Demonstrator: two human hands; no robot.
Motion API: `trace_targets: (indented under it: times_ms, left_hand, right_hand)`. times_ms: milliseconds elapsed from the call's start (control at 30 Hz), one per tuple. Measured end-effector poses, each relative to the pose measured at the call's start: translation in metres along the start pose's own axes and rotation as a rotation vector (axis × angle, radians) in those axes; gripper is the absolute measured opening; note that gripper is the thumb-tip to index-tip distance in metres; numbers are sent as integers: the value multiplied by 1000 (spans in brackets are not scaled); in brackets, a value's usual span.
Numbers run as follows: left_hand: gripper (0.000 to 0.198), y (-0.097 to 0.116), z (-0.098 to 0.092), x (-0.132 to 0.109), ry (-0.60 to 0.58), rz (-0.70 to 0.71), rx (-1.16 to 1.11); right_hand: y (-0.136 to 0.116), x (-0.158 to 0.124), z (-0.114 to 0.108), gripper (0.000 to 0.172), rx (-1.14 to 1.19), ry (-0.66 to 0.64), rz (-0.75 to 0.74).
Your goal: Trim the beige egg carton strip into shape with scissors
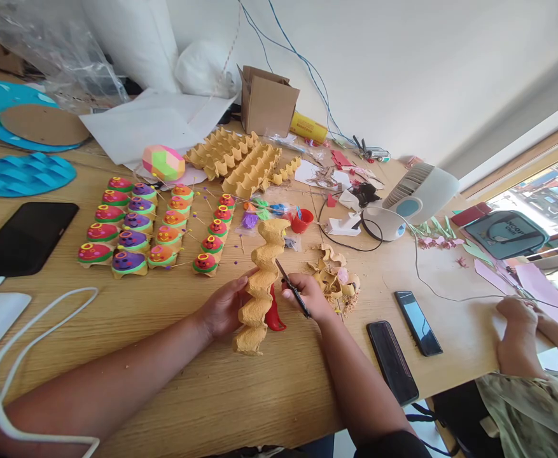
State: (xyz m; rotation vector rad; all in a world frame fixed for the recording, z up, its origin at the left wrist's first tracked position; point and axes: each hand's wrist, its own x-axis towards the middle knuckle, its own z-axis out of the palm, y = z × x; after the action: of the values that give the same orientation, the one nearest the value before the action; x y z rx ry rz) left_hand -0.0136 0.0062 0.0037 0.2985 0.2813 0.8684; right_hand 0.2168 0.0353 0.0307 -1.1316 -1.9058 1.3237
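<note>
My left hand (pixel 228 306) grips the side of a long, yellow-brown egg carton strip (pixel 256 308), held upright over the table with its wavy cut edge showing. Part of the fingers is hidden behind the strip. In my right hand (pixel 310 296) is a slim black craft knife (pixel 294 289), its tip pointing up and left, close to the strip's right edge. Behind the strip a red curved object (pixel 275 313) partly shows; its kind is unclear. Torn carton scraps (pixel 336 280) lie in a pile beyond my right hand.
Painted egg-cup rows with faces (pixel 135 222) stand at left, near a black tablet (pixel 23 235). Uncut egg trays (pixel 240 159) and a cardboard box (pixel 268 102) are at the back. Two phones (pixel 393 362) and a white fan (pixel 415 197) sit at right, by another person's hands (pixel 520 324).
</note>
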Motion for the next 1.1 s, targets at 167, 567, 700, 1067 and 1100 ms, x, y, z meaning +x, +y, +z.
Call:
trace_targets:
  times_ms: [167,567,700,1067,1100]
  left_hand:
    - [40,0,0,0,-16,1,8]
    - [42,0,1,-1,-12,6,34]
    - [45,0,0,-1,-7,1,26]
    - [35,0,-2,-1,-16,-7,19]
    - [34,0,-1,-1,-17,-7,18]
  right_hand:
    - [-1,0,0,71,12,-6,4]
    - [-2,1,0,70,31,-4,12]
    - [-3,0,0,69,58,18,24]
    - [-3,0,1,70,24,-12,8]
    - [-3,0,1,70,14,-17,3]
